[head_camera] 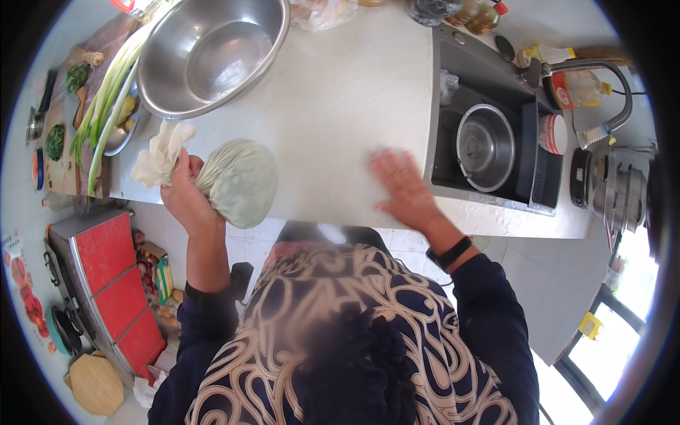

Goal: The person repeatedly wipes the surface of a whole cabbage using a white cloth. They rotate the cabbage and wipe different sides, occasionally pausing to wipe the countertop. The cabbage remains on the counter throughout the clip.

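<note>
My left hand (188,196) grips the twisted neck of a cloth bag (241,183). The bag's round, bulging body looks damp and pale green, and its loose cloth end (162,154) sticks out on the other side of my fist. What fills the bag is hidden by the cloth. My right hand (401,186), slightly blurred, has its fingers apart and holds nothing. It is over the white countertop (340,122), left of the sink; whether it touches the surface I cannot tell. Beyond the bag stands a large stainless steel basin (223,58).
The dark sink (446,175) at right holds a metal bowl (486,147), with a curved faucet (621,101) behind it. Scallions (114,90) lie across a bowl and cutting board (61,167) at left. Bottles (486,18) line the back; stacked pots (616,180) stand far right.
</note>
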Demonstrator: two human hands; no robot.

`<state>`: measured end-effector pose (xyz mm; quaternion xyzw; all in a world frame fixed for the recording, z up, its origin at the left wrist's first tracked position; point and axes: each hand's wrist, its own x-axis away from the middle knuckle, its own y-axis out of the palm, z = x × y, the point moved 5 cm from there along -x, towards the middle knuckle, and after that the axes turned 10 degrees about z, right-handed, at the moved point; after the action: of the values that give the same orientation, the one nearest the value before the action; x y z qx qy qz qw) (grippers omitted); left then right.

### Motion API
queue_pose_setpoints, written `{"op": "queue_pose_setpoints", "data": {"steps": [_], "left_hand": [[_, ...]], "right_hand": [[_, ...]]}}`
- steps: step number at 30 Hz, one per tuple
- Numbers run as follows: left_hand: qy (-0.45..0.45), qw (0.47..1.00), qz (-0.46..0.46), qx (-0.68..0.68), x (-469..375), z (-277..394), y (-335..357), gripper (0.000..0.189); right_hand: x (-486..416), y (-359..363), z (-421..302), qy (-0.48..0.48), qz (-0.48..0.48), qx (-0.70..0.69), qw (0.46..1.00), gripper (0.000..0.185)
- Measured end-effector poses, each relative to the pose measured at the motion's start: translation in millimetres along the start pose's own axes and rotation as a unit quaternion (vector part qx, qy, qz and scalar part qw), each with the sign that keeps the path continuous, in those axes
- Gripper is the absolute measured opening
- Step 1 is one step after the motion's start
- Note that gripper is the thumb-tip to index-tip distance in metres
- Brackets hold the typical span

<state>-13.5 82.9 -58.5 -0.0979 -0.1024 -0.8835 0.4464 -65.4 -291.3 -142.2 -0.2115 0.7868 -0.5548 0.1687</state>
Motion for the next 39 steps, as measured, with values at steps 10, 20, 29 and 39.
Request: {"op": "queue_pose_setpoints", "data": {"steps": [10,20,29,39], "left_hand": [[-0.012,1.000,-0.001,0.006,-0.7,-0.8,-10.4,0.006],[-0.004,1.000,0.009,0.027,-9.2,6.4,-33.3,0.007],[-0.013,0.999,0.020,0.027,-13.9,2.9,-39.3,0.009],[0.003,1.000,0.022,0.006,-16.3,9.6,-35.5,0.011]], "right_hand": [[-35.9,-23.2,25.2,0.052,0.090,-0.006,0.995,0.087],[-5.1,-0.6,14.7,0.062,0.027,0.051,0.996,0.105],[-72.1,-18.7,31.6,0.102,0.089,0.033,0.990,0.088],[-153.9,47.5,-111.4,-0.175,0.020,0.028,0.984,0.100]]}}
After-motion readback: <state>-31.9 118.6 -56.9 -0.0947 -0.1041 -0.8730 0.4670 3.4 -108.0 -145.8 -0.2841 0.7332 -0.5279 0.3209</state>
